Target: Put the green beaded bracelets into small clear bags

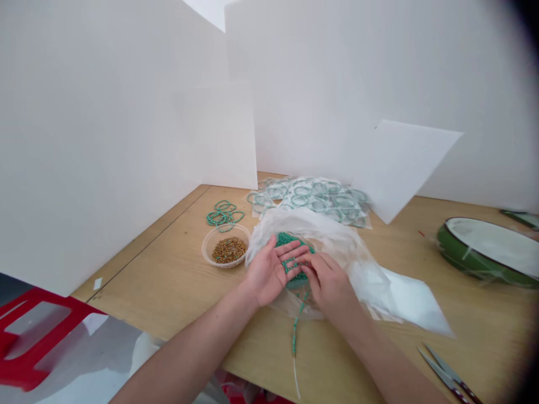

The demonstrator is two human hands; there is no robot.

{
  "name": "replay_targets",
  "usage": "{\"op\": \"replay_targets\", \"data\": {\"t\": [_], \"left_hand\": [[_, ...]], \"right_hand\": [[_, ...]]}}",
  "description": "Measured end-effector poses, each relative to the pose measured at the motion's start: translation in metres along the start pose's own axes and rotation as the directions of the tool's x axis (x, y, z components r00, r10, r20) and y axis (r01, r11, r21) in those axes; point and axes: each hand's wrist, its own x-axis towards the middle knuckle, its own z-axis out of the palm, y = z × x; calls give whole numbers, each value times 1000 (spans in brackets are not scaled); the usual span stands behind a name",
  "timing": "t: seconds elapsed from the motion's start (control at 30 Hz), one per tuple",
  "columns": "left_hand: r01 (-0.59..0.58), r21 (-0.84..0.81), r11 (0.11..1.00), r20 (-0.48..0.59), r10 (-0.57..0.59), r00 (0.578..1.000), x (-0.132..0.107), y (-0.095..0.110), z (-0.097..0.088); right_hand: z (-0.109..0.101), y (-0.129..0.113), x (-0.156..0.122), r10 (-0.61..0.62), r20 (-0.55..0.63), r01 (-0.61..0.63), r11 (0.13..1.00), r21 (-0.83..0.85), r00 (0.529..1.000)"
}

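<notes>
My left hand is palm up with its fingers spread, just over a bowl of small green beads. My right hand pinches its thumb and forefinger together close to the left fingertips. From the right hand hangs a beading string, threaded with green beads and bare at its lower end. The string's tip is too small to make out. A crumpled clear plastic bag surrounds the green beads.
A clear tub of golden-brown beads stands left, with green bead loops behind it. Bagged bracelets lie at the back. Scissors lie front right, a green basin farther right. White panels enclose the table.
</notes>
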Motion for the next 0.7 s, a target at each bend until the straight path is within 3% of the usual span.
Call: {"op": "replay_targets", "data": {"t": [0.23, 0.7], "left_hand": [[16, -8, 1000, 24, -16, 1000, 1, -1, -2], [-70, -78, 994, 7, 71, 997, 1, 7, 0]], "right_hand": [[3, 2, 0, -55, -17, 53, 996, -65, 998], [-7, -2, 3, -55, -24, 56, 998, 14, 998]]}}
